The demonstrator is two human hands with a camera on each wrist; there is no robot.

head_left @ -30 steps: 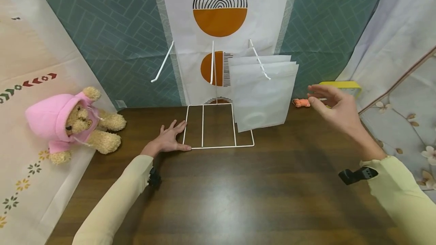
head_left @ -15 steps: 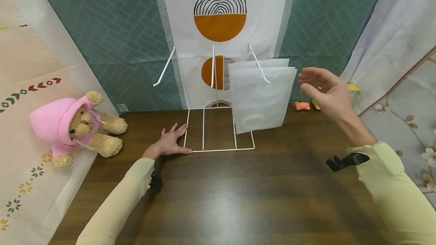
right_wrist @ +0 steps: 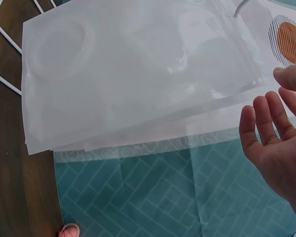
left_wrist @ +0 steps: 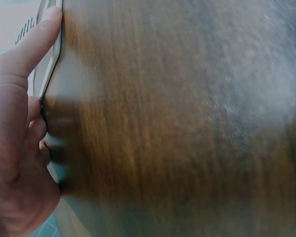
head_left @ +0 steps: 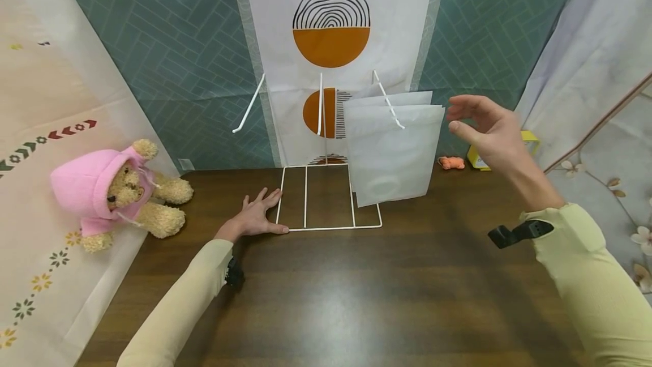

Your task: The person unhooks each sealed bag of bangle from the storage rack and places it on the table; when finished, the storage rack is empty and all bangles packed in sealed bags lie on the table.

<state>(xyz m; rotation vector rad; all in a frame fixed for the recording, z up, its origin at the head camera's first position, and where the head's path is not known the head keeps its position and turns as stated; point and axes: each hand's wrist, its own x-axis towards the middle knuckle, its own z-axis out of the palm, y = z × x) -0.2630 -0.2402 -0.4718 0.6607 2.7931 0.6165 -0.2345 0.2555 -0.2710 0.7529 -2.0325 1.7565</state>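
A white wire rack with three hooked prongs stands at the back of the table, and its base (head_left: 333,228) lies flat on the wood. Several frosted, translucent plastic bags (head_left: 392,157) hang from its right prong (head_left: 389,99). With fingers spread, my left hand (head_left: 254,217) rests on the base's left side; in the left wrist view the thumb (left_wrist: 39,42) lies along the wire. My right hand (head_left: 491,132) is in the air just right of the bags, fingers loosely bent, holding nothing. In the right wrist view its fingertips (right_wrist: 261,103) are beside the bags' upper edge.
A teddy bear in a pink hoodie (head_left: 89,180) sits at the left edge. A small orange object (head_left: 451,162) and a yellow box (head_left: 530,141) lie at the back right. The middle prong (head_left: 320,106) and left prong (head_left: 249,103) carry nothing. Patterned cloth hangs behind.
My right hand has moved left and slightly up, closer to the bags. The left hand stays on the rack's base. The head view has tilted up a little.
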